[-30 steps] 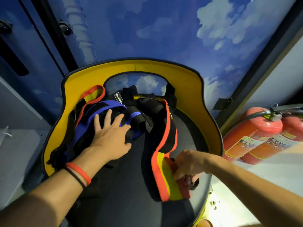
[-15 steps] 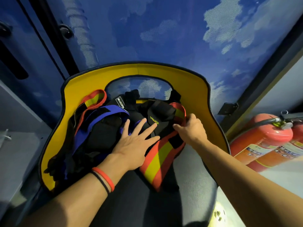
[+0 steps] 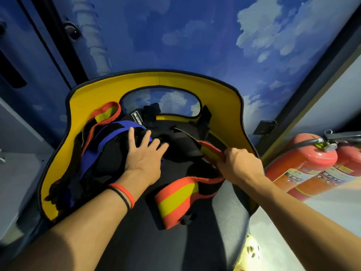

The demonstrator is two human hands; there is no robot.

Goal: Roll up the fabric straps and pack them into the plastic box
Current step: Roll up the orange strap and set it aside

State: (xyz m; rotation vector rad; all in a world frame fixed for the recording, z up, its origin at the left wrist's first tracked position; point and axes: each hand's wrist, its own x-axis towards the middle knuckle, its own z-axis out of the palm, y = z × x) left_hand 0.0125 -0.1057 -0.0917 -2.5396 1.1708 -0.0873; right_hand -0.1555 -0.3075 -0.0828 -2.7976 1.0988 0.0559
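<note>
The left hand [image 3: 144, 155] lies flat, fingers spread, on the black strap pile [image 3: 109, 153]. The right hand [image 3: 237, 165] is clamped on the orange-yellow strap [image 3: 179, 200], whose length curves from the fist down toward the camera.

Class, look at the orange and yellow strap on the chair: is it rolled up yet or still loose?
Still loose. The orange and yellow strap lies in an open loop on the chair, one end held in the right hand.

Red and black wristbands [image 3: 125, 195]
</note>
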